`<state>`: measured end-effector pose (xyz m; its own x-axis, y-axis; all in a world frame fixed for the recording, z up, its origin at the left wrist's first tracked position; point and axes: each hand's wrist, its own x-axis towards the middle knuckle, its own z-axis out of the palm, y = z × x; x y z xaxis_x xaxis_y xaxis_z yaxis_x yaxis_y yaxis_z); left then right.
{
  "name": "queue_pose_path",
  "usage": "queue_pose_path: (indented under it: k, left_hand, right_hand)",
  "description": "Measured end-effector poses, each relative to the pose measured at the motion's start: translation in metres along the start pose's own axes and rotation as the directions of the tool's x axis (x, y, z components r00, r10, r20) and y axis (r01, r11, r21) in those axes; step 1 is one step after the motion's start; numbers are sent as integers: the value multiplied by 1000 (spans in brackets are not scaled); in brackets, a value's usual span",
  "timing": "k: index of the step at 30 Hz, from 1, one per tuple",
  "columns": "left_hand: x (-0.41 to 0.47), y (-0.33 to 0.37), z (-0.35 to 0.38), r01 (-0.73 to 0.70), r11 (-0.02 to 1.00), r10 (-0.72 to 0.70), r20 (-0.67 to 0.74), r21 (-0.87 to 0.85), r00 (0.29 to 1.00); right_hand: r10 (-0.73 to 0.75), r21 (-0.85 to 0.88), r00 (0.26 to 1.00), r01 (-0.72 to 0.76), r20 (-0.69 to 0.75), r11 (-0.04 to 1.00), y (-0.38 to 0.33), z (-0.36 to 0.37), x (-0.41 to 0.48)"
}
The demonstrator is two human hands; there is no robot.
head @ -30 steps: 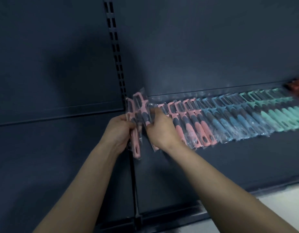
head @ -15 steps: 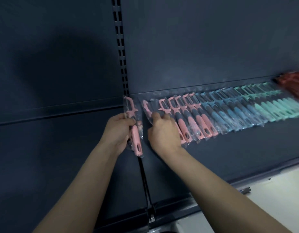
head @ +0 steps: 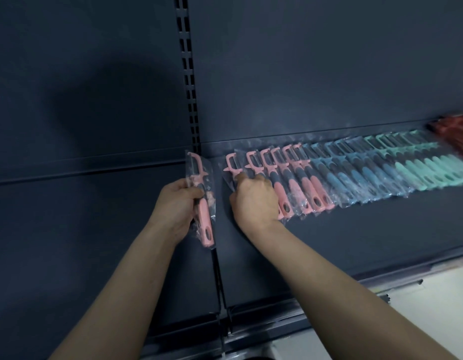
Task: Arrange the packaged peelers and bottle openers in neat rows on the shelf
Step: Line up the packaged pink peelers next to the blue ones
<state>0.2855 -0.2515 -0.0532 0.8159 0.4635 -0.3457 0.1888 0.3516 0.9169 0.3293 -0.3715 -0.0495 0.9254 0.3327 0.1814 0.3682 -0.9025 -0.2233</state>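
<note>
Row of peelers (head: pixel 355 178) mostly laid on shelf (head: pixel 355 242): right hand (head: pixel 253 201) fingers pinch the end packet (head: pixel 231 166); left hand (head: pixel 177 203) fingers clamp one pink peeler (head: pixel 204 214), not yet placed.

You'll find nothing to read here: the peelers (head: pixel 315 187) in clear wrappers and the shelf (head: pixel 355 242) carry no legible print.

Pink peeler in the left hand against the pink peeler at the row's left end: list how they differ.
The held peeler is gripped by the left hand, apart from the row; the end peeler lies on the shelf under the curled right hand. The held peeler's handle end shows; the end peeler's is hidden. Both are pink and bagged in clear plastic.
</note>
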Motion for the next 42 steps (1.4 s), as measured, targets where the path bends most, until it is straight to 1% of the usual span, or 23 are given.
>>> queue_pose_path:
  k: [8, 12, 14, 18, 21, 23, 26, 28, 31, 33, 36, 38, 40, 42]
  left_hand:
    - [1, -4, 12, 3, 1000, -3, -30, -17, 1000]
    - [3, -4, 18, 2, 1000, -5, -83, -31, 997]
    - [4, -4, 20, -9, 1000, 9, -132, -4, 991]
    - [6, -4, 23, -24, 998, 35, -201, 59, 979]
    - [9, -3, 23, -46, 988, 77, -213, 146, 974]
    - [11, -3, 23, -88, 963, 147, -222, 254, 964]
    - [12, -4, 27, -141, 871, 271, -219, 471, 938]
    - [13, -5, 34, -147, 821, 303, -203, 552, 931]
    - [15, -6, 44, -110, 794, 265, -178, 598, 948]
    - [15, -7, 48, -110, 778, 255, -151, 619, 955]
    - [14, -7, 53, -143, 716, 298, -114, 683, 948]
    - [11, -9, 56, -163, 673, 351, -117, 721, 929]
    - [8, -11, 56, -193, 663, 420, -146, 724, 896]
    - [7, -11, 57, -198, 676, 450, -185, 710, 873]
  right_hand:
    - [-7, 16, 1000, 7, 13, 1000, 10, -1, -1]
    - [-16, 42, 999, 15, 31, 999, 15, -2, 1]
    - [-27, 68, 999, 25, 22, 997, 18, -4, 2]
    - [-24, 116, 999, 29, -44, 993, 25, -12, 5]
    - [3, 190, 996, 14, -88, 982, 29, -18, 7]
    - [12, 218, 995, 10, -97, 976, 33, -22, 9]
    - [13, 223, 993, 13, -114, 975, 40, -26, 11]
    - [5, 211, 994, 17, -107, 977, 45, -27, 12]
    - [1, 184, 997, 13, -75, 983, 54, -27, 13]
    - [3, 188, 998, 9, -64, 982, 59, -28, 14]
    - [-7, 187, 997, 20, -71, 982, 65, -28, 15]
    - [-13, 185, 997, 27, -79, 982, 68, -27, 16]
    - [-17, 187, 997, 31, -76, 982, 70, -26, 16]
    - [-23, 189, 997, 36, -68, 981, 71, -25, 18]
